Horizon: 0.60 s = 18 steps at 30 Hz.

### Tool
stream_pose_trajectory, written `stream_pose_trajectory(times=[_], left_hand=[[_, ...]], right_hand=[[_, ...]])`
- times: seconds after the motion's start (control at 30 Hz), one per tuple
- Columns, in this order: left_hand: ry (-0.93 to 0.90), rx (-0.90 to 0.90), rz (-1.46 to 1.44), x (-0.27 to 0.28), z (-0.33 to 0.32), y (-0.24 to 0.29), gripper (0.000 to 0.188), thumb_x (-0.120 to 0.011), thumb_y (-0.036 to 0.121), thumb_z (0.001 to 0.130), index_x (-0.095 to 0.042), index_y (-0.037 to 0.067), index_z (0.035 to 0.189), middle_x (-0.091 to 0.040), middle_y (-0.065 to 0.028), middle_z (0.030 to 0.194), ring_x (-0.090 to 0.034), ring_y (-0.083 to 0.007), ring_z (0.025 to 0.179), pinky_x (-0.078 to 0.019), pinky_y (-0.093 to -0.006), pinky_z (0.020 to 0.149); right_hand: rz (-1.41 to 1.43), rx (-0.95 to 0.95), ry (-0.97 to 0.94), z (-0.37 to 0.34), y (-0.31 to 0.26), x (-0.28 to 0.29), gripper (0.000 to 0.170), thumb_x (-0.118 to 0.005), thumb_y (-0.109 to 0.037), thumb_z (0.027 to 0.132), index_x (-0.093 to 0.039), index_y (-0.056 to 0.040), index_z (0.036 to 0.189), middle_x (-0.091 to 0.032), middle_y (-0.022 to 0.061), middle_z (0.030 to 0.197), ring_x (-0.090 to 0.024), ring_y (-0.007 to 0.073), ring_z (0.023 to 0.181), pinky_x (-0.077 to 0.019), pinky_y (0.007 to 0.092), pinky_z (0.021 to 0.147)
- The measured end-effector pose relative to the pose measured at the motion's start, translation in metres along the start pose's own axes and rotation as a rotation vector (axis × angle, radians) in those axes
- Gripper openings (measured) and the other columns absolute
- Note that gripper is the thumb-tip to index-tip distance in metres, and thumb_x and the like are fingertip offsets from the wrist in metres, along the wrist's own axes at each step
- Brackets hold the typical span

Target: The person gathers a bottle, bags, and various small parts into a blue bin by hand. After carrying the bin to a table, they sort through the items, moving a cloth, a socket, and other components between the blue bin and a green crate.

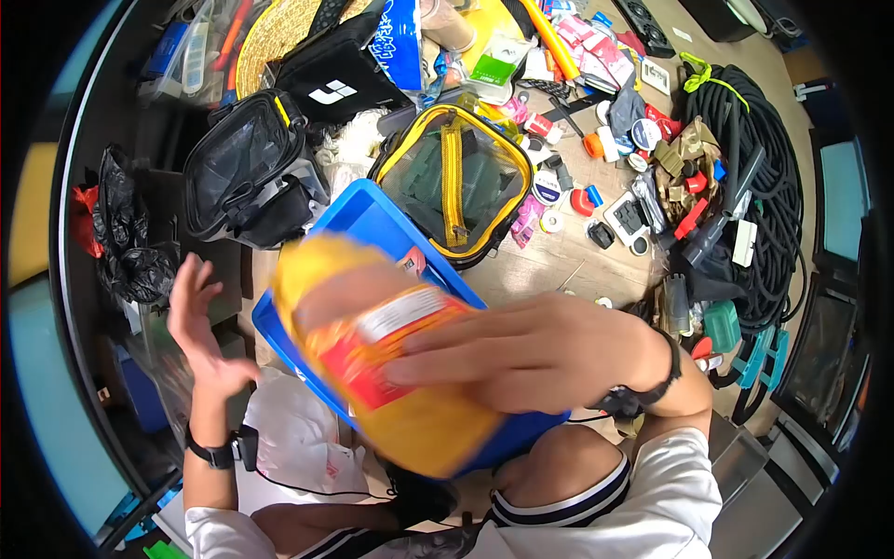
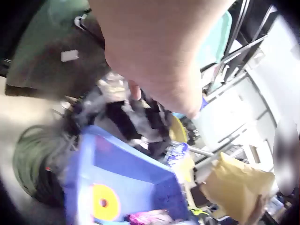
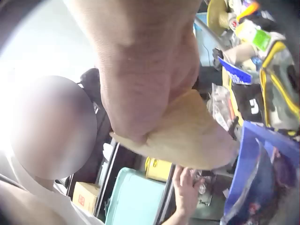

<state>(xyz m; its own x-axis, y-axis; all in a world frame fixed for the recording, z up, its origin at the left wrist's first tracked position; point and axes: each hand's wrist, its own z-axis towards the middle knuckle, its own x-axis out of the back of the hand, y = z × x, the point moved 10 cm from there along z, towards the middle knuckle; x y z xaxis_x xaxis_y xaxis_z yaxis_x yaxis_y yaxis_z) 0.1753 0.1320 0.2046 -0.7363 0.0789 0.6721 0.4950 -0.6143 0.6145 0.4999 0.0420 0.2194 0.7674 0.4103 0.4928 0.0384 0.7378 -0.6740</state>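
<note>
One flat, yellow, paper-like packet (image 1: 365,347) with a red-and-white label hung above the blue plastic bin (image 1: 368,219), its side gripped by the right hand (image 1: 559,359); the left hand (image 1: 207,326) was empty, fingers spread. The packet looked light, flexible, best pinched along a long edge. Its long axis slanted toward the bin's far-left edge.

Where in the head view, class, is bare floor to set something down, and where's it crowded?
The clearest floor patch lies right of the yellow-trimmed bag, short of the dark cylinder beside the coiled black cable, just above the right grip. Farther up it is crowded with round tubs and pink packets.
</note>
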Motion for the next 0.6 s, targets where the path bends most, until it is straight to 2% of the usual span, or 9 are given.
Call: stream_pose_trajectory(times=[0.07,0.1,0.17,0.2,0.23,0.37,0.4,0.53,0.6], left_hand=[[-0.298,-0.156,0.106,-0.038,-0.002,0.032,0.113,-0.089,0.068,0.062,-0.045,0.011,0.15,-0.044,-0.0234,0.155,-0.049,-0.0421,0.139,-0.0424,-0.0528,0.109],[-0.492,-0.241,0.163,-0.06,-0.01,0.043,0.11,-0.09,0.065,0.061,-0.049,0.012,0.148,-0.044,-0.0235,0.156,-0.048,-0.0428,0.139,-0.0408,-0.054,0.111],[-0.77,-0.127,0.251,-0.095,-0.033,0.032,0.101,-0.091,0.059,0.061,-0.057,0.011,0.143,-0.043,-0.0221,0.157,-0.048,-0.0431,0.14,-0.0383,-0.0549,0.114],[-0.77,-0.012,0.192,-0.101,-0.044,0.023,0.097,-0.09,0.056,0.064,-0.057,0.01,0.142,-0.041,-0.02,0.16,-0.045,-0.0419,0.143,-0.0369,-0.0539,0.116],[-0.725,0.062,0.147,-0.105,-0.053,0.016,0.099,-0.088,0.059,0.066,-0.055,0.008,0.144,-0.039,-0.0208,0.162,-0.041,-0.0423,0.147,-0.0333,-0.0541,0.118],[-0.764,0.111,0.215,-0.131,-0.083,0.004,0.105,-0.085,0.063,0.069,-0.048,0.01,0.151,-0.033,-0.0202,0.165,-0.027,-0.0438,0.153,-0.0191,-0.0621,0.121],[-0.732,0.127,0.237,-0.135,-0.089,0.001,0.107,-0.087,0.063,0.067,-0.047,0.01,0.152,-0.032,-0.02,0.165,-0.026,-0.0442,0.154,-0.0173,-0.0628,0.121],[-0.688,0.13,0.289,-0.141,-0.098,-0.002,0.114,-0.09,0.062,0.061,-0.045,0.01,0.152,-0.031,-0.0203,0.165,-0.024,-0.0454,0.153,-0.0137,-0.0643,0.121],[-0.694,0.127,0.304,-0.142,-0.099,-0.002,0.115,-0.09,0.061,0.06,-0.045,0.01,0.153,-0.031,-0.0208,0.165,-0.025,-0.0456,0.153,-0.0143,-0.0644,0.12]], right_hand=[[0.223,-0.237,-0.162,0.018,0.035,-0.027,0.016,-0.066,-0.004,0.089,-0.067,-0.002,0.105,-0.067,0.0165,0.133,-0.066,0.0284,0.119,-0.052,0.0376,0.1],[0.169,-0.219,0.077,0.008,0.064,-0.007,0.013,-0.065,-0.006,0.091,-0.066,-0.003,0.103,-0.067,0.0158,0.132,-0.066,0.0282,0.119,-0.0515,0.0387,0.1],[-0.103,-0.305,0.45,-0.029,0.139,0.043,0.016,-0.067,-0.012,0.093,-0.062,-0.0032,0.107,-0.067,0.0151,0.127,-0.066,0.0326,0.112,-0.0531,0.039,0.095],[-0.251,-0.513,0.571,-0.054,0.182,0.067,0.018,-0.066,-0.014,0.096,-0.063,-0.0025,0.109,-0.068,0.0174,0.125,-0.067,0.0336,0.112,-0.0531,0.0402,0.094],[-0.433,-0.511,0.595,-0.07,0.218,0.082,0.02,-0.065,-0.016,0.098,-0.062,-0.003,0.113,-0.065,0.0185,0.131,-0.066,0.0328,0.113,-0.0525,0.0415,0.095],[-0.629,-0.845,0.229,-0.124,0.348,0.079,0.065,-0.075,-0.042,0.089,-0.053,-0.0127,0.143,-0.041,0.0194,0.158,-0.045,0.0441,0.141,-0.0419,0.049,0.114],[-0.662,-0.92,0.111,-0.13,0.37,0.071,0.09,-0.079,-0.054,0.081,-0.041,-0.0245,0.156,-0.031,0.0187,0.164,-0.031,0.0479,0.149,-0.0346,0.059,0.119],[-0.597,-1.104,0.08,-0.142,0.409,0.041,0.099,-0.077,-0.062,0.078,-0.028,-0.0393,0.161,-0.027,0.0164,0.168,-0.03,0.0439,0.151,-0.0331,0.0741,0.111],[-0.58,-1.142,0.083,-0.142,0.408,0.044,0.096,-0.076,-0.062,0.079,-0.03,-0.0403,0.16,-0.027,0.0154,0.168,-0.03,0.0436,0.151,-0.0337,0.073,0.112]])
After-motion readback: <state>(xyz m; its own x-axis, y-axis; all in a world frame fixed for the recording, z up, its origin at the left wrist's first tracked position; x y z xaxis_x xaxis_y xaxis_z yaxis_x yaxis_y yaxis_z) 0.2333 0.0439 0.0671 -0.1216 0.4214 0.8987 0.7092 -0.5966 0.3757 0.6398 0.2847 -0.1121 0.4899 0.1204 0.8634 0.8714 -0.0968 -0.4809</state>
